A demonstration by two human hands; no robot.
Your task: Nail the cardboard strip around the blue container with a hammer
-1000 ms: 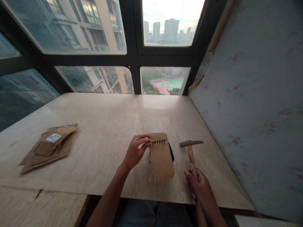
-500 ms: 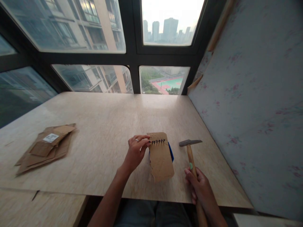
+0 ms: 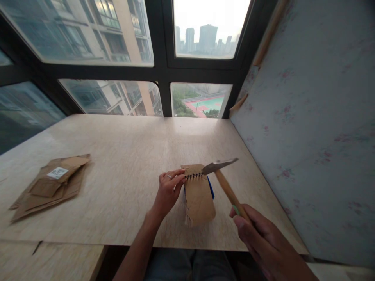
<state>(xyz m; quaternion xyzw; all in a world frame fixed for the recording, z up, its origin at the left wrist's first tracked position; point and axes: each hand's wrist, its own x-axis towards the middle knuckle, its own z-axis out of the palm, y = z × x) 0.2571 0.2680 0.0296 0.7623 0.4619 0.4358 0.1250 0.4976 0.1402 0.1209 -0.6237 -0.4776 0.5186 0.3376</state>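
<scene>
A small piece of brown cardboard [image 3: 200, 198] lies on the pale wooden table [image 3: 125, 156], with a row of dark nails near its top edge and a blue thing showing under its right side. My left hand [image 3: 169, 190] pinches the cardboard's top left corner by the nails. My right hand [image 3: 258, 238] grips the wooden handle of a hammer [image 3: 222, 173]. The hammer is raised and tilted left, its metal head hanging just above the nail row.
A flattened stack of brown cardboard with a white label [image 3: 49, 183] lies at the table's left. A pale patterned panel [image 3: 310, 117] stands along the right edge. Dark-framed windows [image 3: 164, 74] close off the far side.
My right hand lifted the hammer off the table and swung its head left, from beside the cardboard to above the nail row. My left hand stayed at the cardboard's corner.
</scene>
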